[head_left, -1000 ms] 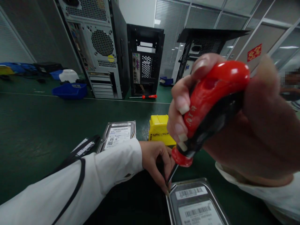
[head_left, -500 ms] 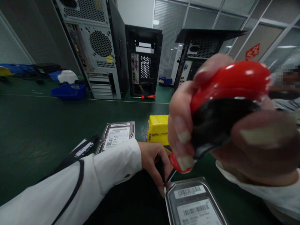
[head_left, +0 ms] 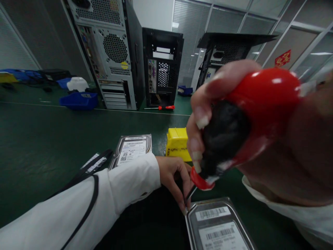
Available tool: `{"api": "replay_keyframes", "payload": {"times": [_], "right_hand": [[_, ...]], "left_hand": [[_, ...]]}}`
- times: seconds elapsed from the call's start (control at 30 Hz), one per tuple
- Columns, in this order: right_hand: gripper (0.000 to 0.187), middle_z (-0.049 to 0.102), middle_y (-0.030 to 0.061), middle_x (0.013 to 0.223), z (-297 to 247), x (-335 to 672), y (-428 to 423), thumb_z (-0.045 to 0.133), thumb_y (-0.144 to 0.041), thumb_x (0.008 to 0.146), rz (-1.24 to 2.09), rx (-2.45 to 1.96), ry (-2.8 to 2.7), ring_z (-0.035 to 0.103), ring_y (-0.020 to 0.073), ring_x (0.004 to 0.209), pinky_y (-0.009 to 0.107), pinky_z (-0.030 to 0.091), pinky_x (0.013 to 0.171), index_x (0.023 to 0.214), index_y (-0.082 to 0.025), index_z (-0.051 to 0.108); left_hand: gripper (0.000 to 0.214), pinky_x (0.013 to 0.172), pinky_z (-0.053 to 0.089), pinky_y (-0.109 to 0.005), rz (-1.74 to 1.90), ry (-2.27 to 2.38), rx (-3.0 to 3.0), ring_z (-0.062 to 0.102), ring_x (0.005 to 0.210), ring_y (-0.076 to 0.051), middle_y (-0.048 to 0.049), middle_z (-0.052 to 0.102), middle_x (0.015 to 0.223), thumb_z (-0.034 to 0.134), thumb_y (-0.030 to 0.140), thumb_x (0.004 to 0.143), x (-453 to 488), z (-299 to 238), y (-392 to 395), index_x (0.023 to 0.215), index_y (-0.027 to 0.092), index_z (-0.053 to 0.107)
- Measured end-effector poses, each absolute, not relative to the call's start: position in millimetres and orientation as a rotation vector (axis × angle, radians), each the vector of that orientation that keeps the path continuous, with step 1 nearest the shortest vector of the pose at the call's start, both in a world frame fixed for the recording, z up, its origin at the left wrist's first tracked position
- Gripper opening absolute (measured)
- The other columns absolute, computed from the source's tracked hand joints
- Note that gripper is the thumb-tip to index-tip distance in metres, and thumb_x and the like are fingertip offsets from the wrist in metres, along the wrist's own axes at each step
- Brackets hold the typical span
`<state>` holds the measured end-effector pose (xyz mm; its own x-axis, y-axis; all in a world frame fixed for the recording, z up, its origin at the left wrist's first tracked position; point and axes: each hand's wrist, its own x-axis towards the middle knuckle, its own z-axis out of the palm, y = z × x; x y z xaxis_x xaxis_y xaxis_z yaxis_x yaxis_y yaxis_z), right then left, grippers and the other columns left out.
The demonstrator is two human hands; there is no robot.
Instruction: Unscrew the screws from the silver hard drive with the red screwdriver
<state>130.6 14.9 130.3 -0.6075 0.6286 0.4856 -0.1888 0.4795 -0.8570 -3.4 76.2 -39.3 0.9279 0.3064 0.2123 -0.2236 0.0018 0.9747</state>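
My right hand [head_left: 283,149] is wrapped round the red and black handle of a screwdriver [head_left: 241,121], very close to the camera. Its shaft points down to the top left corner of a hard drive [head_left: 218,225] lying at the bottom of the view. My left hand [head_left: 174,177] reaches in from the left in a white sleeve, fingers pinched at the screwdriver tip on that corner. What the fingertips pinch is too small to make out.
A second hard drive [head_left: 132,149] and a yellow bin [head_left: 178,144] lie on the green table [head_left: 39,139]. Behind stand three computer cases [head_left: 114,52], a blue tray [head_left: 78,100] and another red screwdriver [head_left: 165,107].
The screwdriver handle has turned in my right hand, so more black shows now. My left hand stays pinched at the drive's corner.
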Motion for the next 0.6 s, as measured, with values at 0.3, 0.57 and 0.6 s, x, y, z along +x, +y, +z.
{"api": "replay_keyframes", "payload": {"times": [0.3,0.57,0.6], "right_hand": [[0.037,0.054,0.0051,0.091,104.9,133.9,19.2,0.053,-0.054,0.074,1.435,-0.134,-1.756,0.057,0.0182,0.075,0.028,0.05,0.056,0.093,-0.022,0.058],[0.032,0.05,0.0004,0.08,117.2,138.4,22.6,0.047,-0.053,0.078,1.298,-0.2,-1.556,0.05,0.0115,0.066,0.024,0.043,0.054,0.08,-0.023,0.056],[0.031,0.05,0.0,0.079,118.0,138.5,23.2,0.048,-0.052,0.078,1.302,-0.198,-1.531,0.049,0.0102,0.064,0.022,0.043,0.052,0.079,-0.022,0.056]], "left_hand": [[0.027,0.075,0.05,-0.018,0.231,0.041,1.623,0.062,0.067,-0.013,0.0,0.067,0.063,0.082,0.04,0.051,1.1,-31.1,81.7,0.064,0.018,0.073],[0.018,0.074,0.047,-0.017,0.305,0.085,1.636,0.059,0.071,-0.011,0.0012,0.065,0.07,0.081,0.019,0.057,-10.3,-19.2,74.7,0.072,0.017,0.073],[0.018,0.071,0.047,-0.017,0.323,0.094,1.634,0.059,0.069,-0.01,0.0015,0.065,0.07,0.081,0.019,0.056,-10.2,-19.4,75.0,0.072,0.017,0.073]]}}
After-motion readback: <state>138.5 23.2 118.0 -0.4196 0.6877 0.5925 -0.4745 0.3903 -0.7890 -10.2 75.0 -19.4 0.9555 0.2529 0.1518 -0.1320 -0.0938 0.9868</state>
